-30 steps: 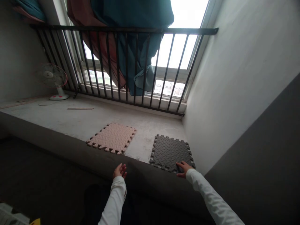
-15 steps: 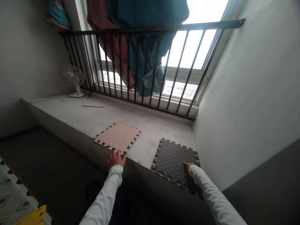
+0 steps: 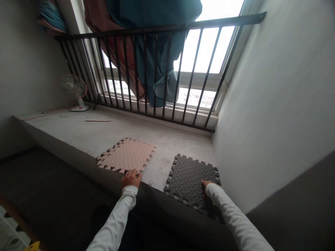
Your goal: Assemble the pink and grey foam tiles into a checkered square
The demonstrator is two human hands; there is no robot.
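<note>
No text, label, brand, number or sign can be read anywhere in the frame, including on the small fan [image 3: 69,85] at left.

Head-worn camera looks forward and down at both hands.

You're in long white sleeves [image 3: 114,220], softly wrinkled along the forearms, cuffs gathered at the wrists, and your hands [image 3: 131,178] are bare!

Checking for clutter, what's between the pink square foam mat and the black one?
The head view shows only pale grey ledge between the pink foam mat and the black foam mat.
</note>
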